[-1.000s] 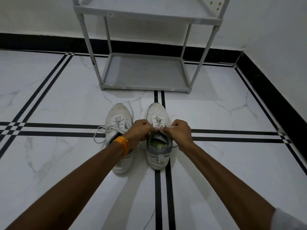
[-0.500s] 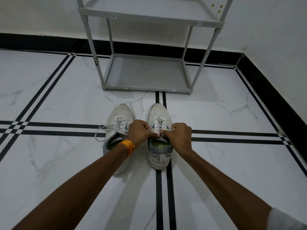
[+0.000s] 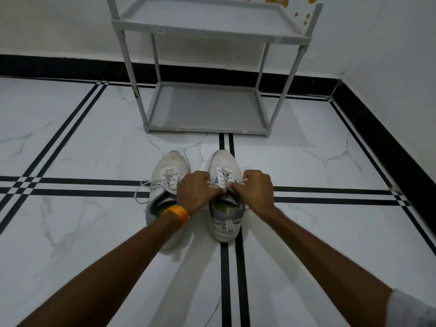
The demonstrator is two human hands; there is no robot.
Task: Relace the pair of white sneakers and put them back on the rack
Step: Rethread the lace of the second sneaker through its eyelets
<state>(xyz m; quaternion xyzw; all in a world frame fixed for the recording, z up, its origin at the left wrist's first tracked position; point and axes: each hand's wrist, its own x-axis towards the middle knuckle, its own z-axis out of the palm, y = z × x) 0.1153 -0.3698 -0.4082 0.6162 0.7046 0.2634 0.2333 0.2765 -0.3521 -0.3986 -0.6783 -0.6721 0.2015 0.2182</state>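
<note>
We've got both hands, left hand (image 3: 197, 191) and right hand (image 3: 256, 190), pinching the lace ends (image 3: 225, 185) right over the right sneaker (image 3: 224, 161), toe pointing straight at the rack (image 3: 207, 131) just ahead.

Not much moved in the last second. Both hands have closed in over the right sneaker (image 3: 225, 185): the left hand (image 3: 197, 193) and right hand (image 3: 254, 188) were a bit apart on the lace (image 3: 215, 184), now their fingertips meet right at its tongue. Lace ends got pulled out toward 3 and 9 o'clock.
</note>
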